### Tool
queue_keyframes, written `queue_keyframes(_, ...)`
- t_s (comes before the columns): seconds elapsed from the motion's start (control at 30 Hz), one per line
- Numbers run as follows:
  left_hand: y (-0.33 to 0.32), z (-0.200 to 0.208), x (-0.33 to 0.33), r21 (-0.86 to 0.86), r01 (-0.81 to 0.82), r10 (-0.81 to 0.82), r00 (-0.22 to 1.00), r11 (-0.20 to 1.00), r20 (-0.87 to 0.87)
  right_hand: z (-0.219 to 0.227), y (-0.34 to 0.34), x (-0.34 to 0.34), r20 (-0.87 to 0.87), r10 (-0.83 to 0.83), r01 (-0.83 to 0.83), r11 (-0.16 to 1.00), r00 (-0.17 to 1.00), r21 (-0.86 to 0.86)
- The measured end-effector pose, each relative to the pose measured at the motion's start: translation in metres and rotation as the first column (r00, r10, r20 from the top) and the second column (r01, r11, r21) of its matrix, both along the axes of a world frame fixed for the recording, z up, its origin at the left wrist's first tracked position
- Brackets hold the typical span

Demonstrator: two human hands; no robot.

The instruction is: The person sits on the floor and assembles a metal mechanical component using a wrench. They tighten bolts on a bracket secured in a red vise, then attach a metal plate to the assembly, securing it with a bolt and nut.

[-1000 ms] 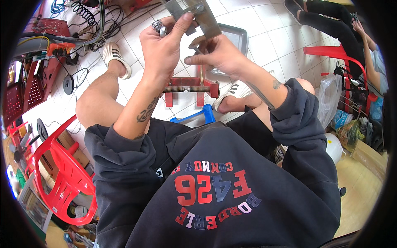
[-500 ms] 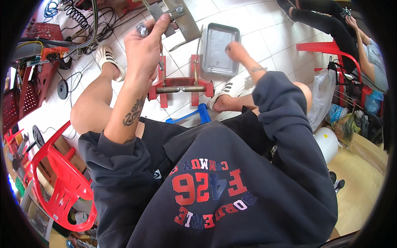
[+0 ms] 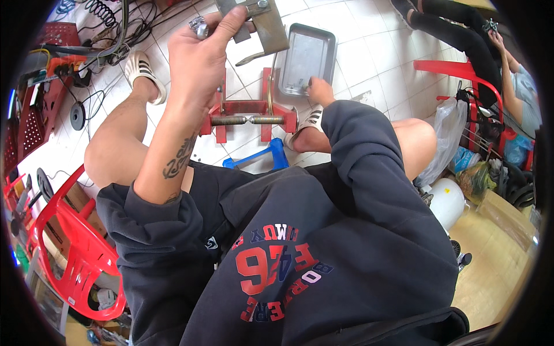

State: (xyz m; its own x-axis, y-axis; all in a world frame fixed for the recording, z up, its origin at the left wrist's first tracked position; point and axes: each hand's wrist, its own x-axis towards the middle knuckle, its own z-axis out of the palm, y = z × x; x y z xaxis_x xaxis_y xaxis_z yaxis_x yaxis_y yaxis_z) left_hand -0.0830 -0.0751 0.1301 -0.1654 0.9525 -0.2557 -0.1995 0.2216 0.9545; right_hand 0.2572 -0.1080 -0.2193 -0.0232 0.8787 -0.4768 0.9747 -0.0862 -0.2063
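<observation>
My left hand (image 3: 202,57), with a silver ring, is closed on a grey metal bracket (image 3: 270,32) at the top of the view. Its thumb presses on the metal near a bolt head (image 3: 262,4); the other fingers are mostly hidden behind. My right hand (image 3: 320,92) is at the near right corner of a grey metal tray (image 3: 330,49). Its fingers are curled together, and what they hold, if anything, cannot be made out. Small pieces (image 3: 301,85) lie in the tray beside those fingers. Below the bracket stands a red metal frame (image 3: 268,109) with a threaded rod (image 3: 268,120) across it.
Between my feet is a blue plastic stool (image 3: 278,154). Cables (image 3: 150,29) and a red perforated rack (image 3: 52,78) are at the far left, and a red chair (image 3: 75,254) is at the near left. Another person (image 3: 473,43) sits at the right, beside a plastic bag (image 3: 447,138).
My right hand has moved left and nearer, from the tray's right side to its near corner. The left hand keeps hold of the bracket. The whole view has shifted slightly.
</observation>
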Motion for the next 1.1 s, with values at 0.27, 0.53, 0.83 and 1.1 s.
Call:
queue_keyframes(0.27,0.001,0.008,0.006,-0.017,0.027,-0.027,0.999,0.999,-0.022,-0.004,-0.005,0.002,-0.028,-0.037,0.037,0.999,0.999,0.018)
queue_keyframes(0.53,0.005,0.002,0.012,0.072,0.054,-0.049,0.996,0.996,-0.073,0.0,-0.005,0.023,0.12,0.081,-0.091,0.993,0.989,0.075)
queue_keyframes(0.83,0.002,-0.016,0.0,0.01,0.12,-0.119,0.99,0.993,-0.07,0.01,-0.003,0.033,0.061,-0.034,0.022,0.982,0.998,0.188)
queue_keyframes(1.1,0.006,-0.003,0.013,0.01,0.373,-0.359,0.899,0.928,-0.249,0.157,0.164,0.082,-0.111,0.215,-0.183,0.951,0.97,0.248)
